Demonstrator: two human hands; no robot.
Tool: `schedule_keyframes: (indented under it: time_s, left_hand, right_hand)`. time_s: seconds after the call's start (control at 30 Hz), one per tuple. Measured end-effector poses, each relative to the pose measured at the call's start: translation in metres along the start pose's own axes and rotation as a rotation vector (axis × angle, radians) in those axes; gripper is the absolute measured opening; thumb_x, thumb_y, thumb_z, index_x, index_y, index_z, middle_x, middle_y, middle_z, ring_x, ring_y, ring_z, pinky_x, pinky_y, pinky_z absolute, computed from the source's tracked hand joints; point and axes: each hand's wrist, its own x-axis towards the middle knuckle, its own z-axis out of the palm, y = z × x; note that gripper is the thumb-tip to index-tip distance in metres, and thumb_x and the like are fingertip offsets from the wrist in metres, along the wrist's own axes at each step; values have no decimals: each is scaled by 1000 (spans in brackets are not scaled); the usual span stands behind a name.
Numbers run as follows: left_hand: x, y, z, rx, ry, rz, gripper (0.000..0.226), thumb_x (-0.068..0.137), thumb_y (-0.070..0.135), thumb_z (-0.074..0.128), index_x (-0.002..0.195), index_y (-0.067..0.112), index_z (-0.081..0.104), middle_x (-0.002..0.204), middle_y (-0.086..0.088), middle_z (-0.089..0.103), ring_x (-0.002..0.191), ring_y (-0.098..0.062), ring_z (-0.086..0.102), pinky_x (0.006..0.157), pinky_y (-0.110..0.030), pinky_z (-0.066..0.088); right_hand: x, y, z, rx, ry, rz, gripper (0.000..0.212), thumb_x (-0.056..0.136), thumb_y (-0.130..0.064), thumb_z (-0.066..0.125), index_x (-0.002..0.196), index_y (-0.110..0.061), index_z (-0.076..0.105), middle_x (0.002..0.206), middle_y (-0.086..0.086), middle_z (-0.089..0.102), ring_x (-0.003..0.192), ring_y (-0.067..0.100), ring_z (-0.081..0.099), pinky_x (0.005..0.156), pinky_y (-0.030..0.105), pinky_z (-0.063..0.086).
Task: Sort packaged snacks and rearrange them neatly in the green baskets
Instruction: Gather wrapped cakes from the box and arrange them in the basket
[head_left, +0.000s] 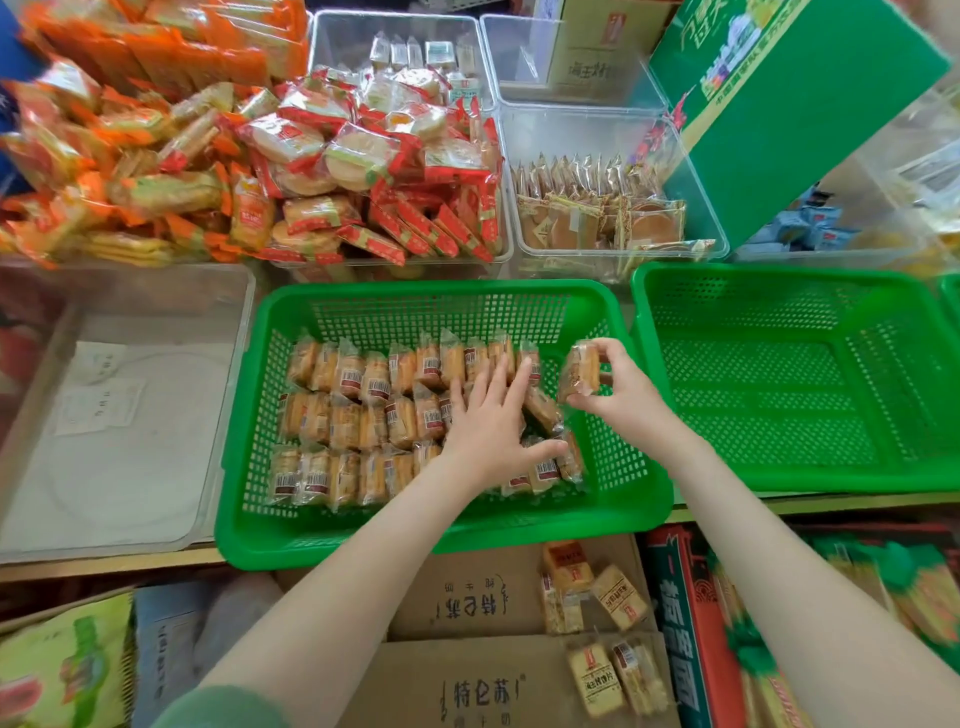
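Note:
A green basket in front of me holds three rows of small clear-wrapped golden snack packs, standing on edge. My left hand lies flat with fingers spread on the packs at the right end of the rows. My right hand pinches one snack pack just above the basket's right side. A second green basket stands to the right with nothing inside it.
Clear bins behind hold red-wrapped round cakes and brown biscuits; orange packs pile up at the left. A green carton leans at the back right. A clear bin sits left. Cardboard boxes below carry loose snack packs.

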Motion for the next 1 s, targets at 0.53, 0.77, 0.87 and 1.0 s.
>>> schedule_keyframes:
  time_s: [0.53, 0.77, 0.87, 1.0]
  left_hand:
    - [17, -14, 26, 253, -62, 56, 100, 79, 84, 30, 150, 34, -22, 156, -8, -30, 142, -29, -30, 111, -59, -18]
    - [23, -18, 23, 277, -74, 117, 103, 76, 88, 28, 147, 37, -27, 156, -6, -31, 141, -29, -33, 111, -60, -17]
    - [22, -17, 21, 287, -92, 117, 103, 76, 88, 27, 147, 37, -27, 156, -6, -30, 140, -29, -33, 111, -60, -18]
    - [4, -3, 12, 265, -39, 13, 92, 85, 80, 27, 152, 34, -17, 158, -9, -24, 143, -33, -27, 107, -58, -24]
  right_hand:
    - [11, 14, 39, -129, -297, 269, 83, 92, 4, 37, 154, -32, -6, 150, 10, 36, 52, 9, 40, 38, 18, 33]
    - [-3, 8, 35, 100, -396, 322, 92, 92, 3, 42, 150, -36, -18, 161, 11, -3, 92, 11, 58, 71, 17, 51]
    - [2, 8, 36, 132, -465, 360, 100, 86, 1, 44, 147, -39, -23, 160, 3, -18, 147, 29, 11, 115, 44, 23]
    - [-24, 4, 29, 84, -327, 227, 81, 92, -7, 44, 154, -32, -2, 162, -7, -4, 148, 16, 6, 117, 38, 15]
